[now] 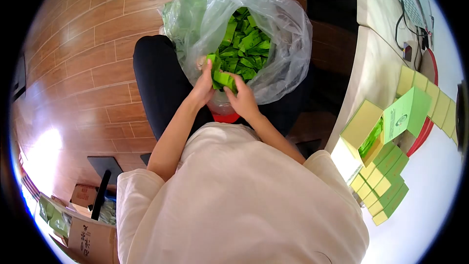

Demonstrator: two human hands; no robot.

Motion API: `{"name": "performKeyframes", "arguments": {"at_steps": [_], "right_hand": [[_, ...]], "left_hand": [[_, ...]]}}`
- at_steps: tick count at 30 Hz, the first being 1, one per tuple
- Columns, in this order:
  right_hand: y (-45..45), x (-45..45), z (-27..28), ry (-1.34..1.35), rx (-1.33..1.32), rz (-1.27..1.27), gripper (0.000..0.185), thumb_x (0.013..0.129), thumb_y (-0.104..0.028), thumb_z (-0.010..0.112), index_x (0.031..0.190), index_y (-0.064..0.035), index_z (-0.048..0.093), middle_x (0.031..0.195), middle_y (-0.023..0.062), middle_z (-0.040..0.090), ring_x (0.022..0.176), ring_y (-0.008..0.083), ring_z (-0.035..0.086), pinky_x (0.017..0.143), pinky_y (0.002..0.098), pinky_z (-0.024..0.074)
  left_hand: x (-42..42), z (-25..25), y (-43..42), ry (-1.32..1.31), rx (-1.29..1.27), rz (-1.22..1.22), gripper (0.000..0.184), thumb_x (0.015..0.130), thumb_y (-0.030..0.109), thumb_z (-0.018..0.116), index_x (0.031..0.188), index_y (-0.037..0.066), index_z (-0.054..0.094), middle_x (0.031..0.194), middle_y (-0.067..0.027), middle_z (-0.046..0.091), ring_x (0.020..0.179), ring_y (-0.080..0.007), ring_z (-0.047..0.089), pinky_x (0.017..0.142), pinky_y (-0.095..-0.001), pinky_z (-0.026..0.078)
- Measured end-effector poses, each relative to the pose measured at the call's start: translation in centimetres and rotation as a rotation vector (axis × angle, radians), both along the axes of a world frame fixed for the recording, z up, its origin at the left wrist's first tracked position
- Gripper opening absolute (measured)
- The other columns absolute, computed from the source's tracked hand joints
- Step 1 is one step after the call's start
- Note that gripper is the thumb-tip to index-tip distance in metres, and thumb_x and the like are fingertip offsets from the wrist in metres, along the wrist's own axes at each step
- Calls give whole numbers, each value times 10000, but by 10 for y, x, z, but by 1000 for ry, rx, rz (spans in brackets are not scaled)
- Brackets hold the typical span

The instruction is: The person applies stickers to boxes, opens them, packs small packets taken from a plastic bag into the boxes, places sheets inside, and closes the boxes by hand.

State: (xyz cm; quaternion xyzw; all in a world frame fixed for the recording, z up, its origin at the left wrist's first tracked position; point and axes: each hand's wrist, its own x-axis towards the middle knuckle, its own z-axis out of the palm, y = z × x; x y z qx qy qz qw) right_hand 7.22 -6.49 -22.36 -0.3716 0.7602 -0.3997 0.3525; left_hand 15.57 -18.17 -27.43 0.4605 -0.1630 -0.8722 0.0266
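Between my knees stands a large clear plastic bag (293, 34), its mouth wide, with many small green packets (251, 41) heaped inside. Both hands are at the near rim, over the heap. My left hand (202, 89) is closed on green packets (213, 63), thumb pointing up along them. Fingers of my right hand (243, 100) grip a green packet (225, 80) just beside the left hand. How many packets each hand has is unclear, as they overlap.
To the right, a cloth-covered table (349, 88) bears an open green box (373, 134) with green packets in it, several stacked small boxes (386, 186) and a white device (410, 0). Cardboard boxes (90, 239) stand at lower left. Something red (225, 117) shows below the bag.
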Motion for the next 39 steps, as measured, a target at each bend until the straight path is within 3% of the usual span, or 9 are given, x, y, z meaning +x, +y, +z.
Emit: {"name": "performKeyframes", "arguments": {"at_steps": [7, 10, 18, 20, 23, 25, 27, 34, 39], "right_hand": [[11, -31, 7, -532, -78, -606, 368, 926, -108, 530, 1271, 0, 464, 1172, 58, 574, 1048, 147, 534, 921, 267, 386], [10, -43, 18, -503, -91, -556, 390, 925, -116, 538, 1291, -9, 455, 1179, 55, 572, 1051, 139, 536, 921, 266, 392], [3, -27, 16, -565, -253, -506, 343, 871, 13, 567, 1206, 7, 496, 1184, 72, 571, 1145, 169, 509, 992, 304, 376], [1, -24, 17, -293, -301, -373, 404, 801, 97, 533, 1192, -4, 527, 1288, 109, 530, 1256, 233, 447, 1065, 336, 313], [-1, -19, 23, -54, -251, -85, 517, 699, 159, 466, 1164, -40, 570, 1360, 118, 481, 1343, 298, 346, 1120, 413, 219], [-1, -13, 25, 5, -222, 59, 538, 688, 162, 448, 1164, -54, 577, 1361, 116, 480, 1351, 307, 332, 1128, 436, 196], [-2, -9, 24, -34, -162, 251, 527, 692, 156, 424, 1142, -57, 593, 1349, 125, 490, 1362, 310, 309, 1130, 461, 177], [-27, -28, -13, -402, -150, 80, 368, 731, 108, 467, 1037, -50, 597, 1267, 123, 543, 1314, 326, 373, 1089, 436, 269], [-61, -68, -57, 395, 54, -227, 249, 790, -25, 596, 1035, -48, 555, 1085, 159, 582, 1033, 325, 544, 869, 418, 424]], "left_hand": [[3, -6, 3, -25, -135, -126, 454, 959, 492, 370, 1179, 105, 463, 865, 19, 428, 669, -105, 352, 606, -274, 344], [12, 1, -8, 242, -18, -193, 466, 950, 489, 398, 1188, 96, 471, 907, 21, 466, 709, -96, 388, 611, -256, 349], [3, 24, 7, 128, -405, -299, 439, 939, 350, 488, 1268, 64, 441, 1105, -35, 543, 978, -152, 535, 836, -307, 443], [4, 27, 4, 115, -398, -302, 454, 938, 336, 496, 1292, 59, 428, 1134, -55, 549, 1032, -175, 544, 883, -321, 443], [6, 34, -5, 30, 64, -235, 552, 958, 462, 408, 1363, 89, 390, 1247, -112, 539, 1107, -210, 543, 967, -331, 422], [4, 40, -12, 360, 527, 29, 610, 956, 497, 377, 1382, 60, 353, 1300, -159, 497, 1143, -257, 527, 1010, -390, 408], [5, 35, -11, 428, 482, 54, 604, 954, 508, 374, 1370, 69, 373, 1289, -161, 502, 1129, -255, 535, 998, -396, 420], [10, 12, -14, 312, 468, 118, 448, 951, 288, 469, 1306, 19, 428, 1237, -164, 536, 1117, -236, 545, 951, -386, 462], [4, 8, -15, 121, 395, 106, 341, 902, 144, 501, 1208, -5, 489, 1186, -153, 572, 1084, -235, 565, 950, -372, 462]]}}
